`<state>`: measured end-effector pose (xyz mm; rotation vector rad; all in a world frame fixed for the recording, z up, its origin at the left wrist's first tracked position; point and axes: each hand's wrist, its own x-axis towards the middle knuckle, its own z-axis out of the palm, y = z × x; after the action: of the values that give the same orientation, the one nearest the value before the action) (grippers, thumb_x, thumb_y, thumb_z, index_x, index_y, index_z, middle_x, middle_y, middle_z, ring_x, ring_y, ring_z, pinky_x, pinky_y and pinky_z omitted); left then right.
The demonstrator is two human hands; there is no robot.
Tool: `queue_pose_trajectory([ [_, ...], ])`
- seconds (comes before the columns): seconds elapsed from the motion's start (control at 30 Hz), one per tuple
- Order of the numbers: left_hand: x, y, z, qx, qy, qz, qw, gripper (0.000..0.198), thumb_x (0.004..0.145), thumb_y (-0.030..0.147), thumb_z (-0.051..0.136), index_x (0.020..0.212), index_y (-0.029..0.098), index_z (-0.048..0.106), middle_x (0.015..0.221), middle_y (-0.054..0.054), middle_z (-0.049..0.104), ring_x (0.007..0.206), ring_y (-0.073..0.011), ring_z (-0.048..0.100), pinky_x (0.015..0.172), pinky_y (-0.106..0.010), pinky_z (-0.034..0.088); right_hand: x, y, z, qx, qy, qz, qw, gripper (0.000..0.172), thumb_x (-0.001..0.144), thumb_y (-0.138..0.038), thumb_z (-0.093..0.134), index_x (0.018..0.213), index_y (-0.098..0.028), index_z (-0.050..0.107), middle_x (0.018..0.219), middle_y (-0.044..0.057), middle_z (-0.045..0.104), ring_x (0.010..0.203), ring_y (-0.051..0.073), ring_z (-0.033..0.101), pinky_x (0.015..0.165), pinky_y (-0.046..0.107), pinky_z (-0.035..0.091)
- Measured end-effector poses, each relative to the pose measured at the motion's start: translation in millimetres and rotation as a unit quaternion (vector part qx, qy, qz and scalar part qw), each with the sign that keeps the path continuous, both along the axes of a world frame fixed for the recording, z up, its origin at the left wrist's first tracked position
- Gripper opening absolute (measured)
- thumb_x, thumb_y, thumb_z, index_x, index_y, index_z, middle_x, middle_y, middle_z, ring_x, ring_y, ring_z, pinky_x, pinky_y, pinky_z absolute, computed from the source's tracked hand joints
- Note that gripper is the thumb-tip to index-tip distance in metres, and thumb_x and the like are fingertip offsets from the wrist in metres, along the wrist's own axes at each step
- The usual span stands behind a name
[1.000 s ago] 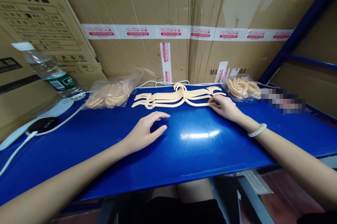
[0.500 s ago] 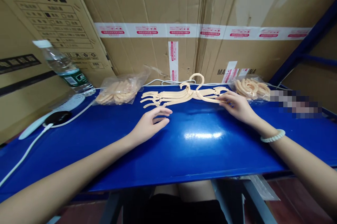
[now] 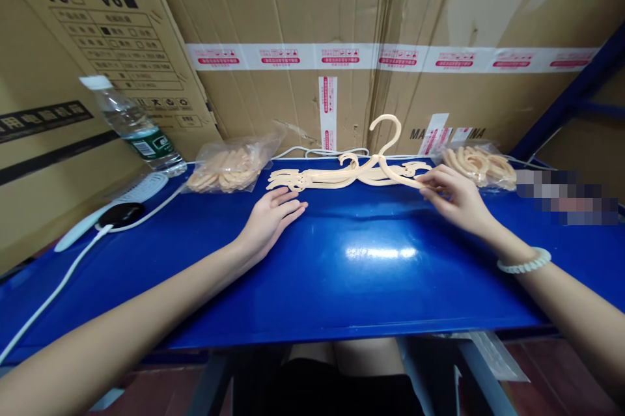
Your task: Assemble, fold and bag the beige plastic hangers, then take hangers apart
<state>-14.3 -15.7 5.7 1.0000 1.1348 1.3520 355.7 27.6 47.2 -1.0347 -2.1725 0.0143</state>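
Several cream plastic clothes hangers (image 3: 322,177) lie in a pile at the back of the blue table. The topmost hanger (image 3: 401,176) is tilted up, its hook raised above the others in front of the cardboard. My right hand (image 3: 459,200) pinches this hanger by its right arm end, fingertips closed. At the left ends of the pile is my left hand (image 3: 268,221), fingers stretched out and apart. Whether its fingertips touch the hangers I cannot tell.
Clear bags of cream plastic parts, a left bag (image 3: 227,168) and a right bag (image 3: 476,165), flank the pile. A water bottle (image 3: 137,126), a hairbrush (image 3: 112,208) and a black puck with white cable (image 3: 122,214) are left. Cardboard boxes (image 3: 273,97) stand behind the blue table (image 3: 366,299).
The top hanger has tilted up, its hook now higher, with my right hand still on its end. My left hand has moved forward and left to the pile's left ends. The view has shifted slightly.
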Motion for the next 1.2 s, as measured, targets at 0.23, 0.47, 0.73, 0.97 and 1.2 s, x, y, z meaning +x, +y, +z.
queue_pose_trajectory([
  [0.23,8,-6,6.8,0.001,-0.022,0.001,1.0,0.058,0.083,0.01,0.068,0.133,0.022,0.041,0.141,-0.016,0.053,0.11,-0.023,0.071,0.109,-0.046,0.052,-4,-4,2.5,-0.005,-0.008,0.015,1.0,0.014,0.093,-0.034,0.057,0.095,-0.023,0.067,0.091,0.008,0.063,0.078,0.023,0.062,0.068,0.037,0.051],
  [0.47,10,-7,3.9,0.046,0.027,-0.027,0.998,0.08,0.076,0.018,0.078,0.143,0.031,0.036,0.135,-0.009,0.053,0.112,-0.024,0.068,0.109,-0.051,0.048,-5,-5,-1.7,-0.02,-0.038,0.021,0.999,0.014,0.093,-0.032,0.056,0.097,-0.021,0.063,0.089,0.008,0.068,0.076,0.023,0.063,0.068,0.035,0.05],
  [0.73,10,-9,-4.2,0.155,0.148,-0.081,0.973,0.074,0.082,0.026,0.07,0.148,0.027,0.036,0.128,-0.009,0.058,0.096,-0.0164,0.065,0.089,-0.033,0.054,-12,-13,-6.4,-0.04,-0.067,0.033,0.996,0.017,0.096,-0.032,0.052,0.103,-0.021,0.063,0.088,0.005,0.072,0.068,0.019,0.064,0.063,0.031,0.049],
  [0.97,9,-13,-0.4,0.189,0.268,-0.093,0.94,0.037,0.092,0.026,0.056,0.128,0.018,0.062,0.104,-0.005,0.066,0.075,-0.0123,0.054,0.07,-0.024,0.044,-19,-21,-8.9,0.01,-0.099,0.068,0.993,0.022,0.099,-0.025,0.051,0.117,-0.021,0.064,0.098,0.007,0.074,0.078,0.018,0.069,0.069,0.029,0.052],
  [1.2,7,-10,-1.6,0.17,0.274,-0.085,0.943,0.041,0.093,0.031,0.056,0.131,0.014,0.061,0.105,-0.006,0.067,0.077,-0.0143,0.055,0.068,-0.025,0.041,-21,-20,-4.1,0.123,-0.204,0.082,0.968,0.032,0.1,-0.018,0.047,0.128,-0.019,0.062,0.098,0.01,0.071,0.087,0.023,0.063,0.076,0.035,0.05],
])
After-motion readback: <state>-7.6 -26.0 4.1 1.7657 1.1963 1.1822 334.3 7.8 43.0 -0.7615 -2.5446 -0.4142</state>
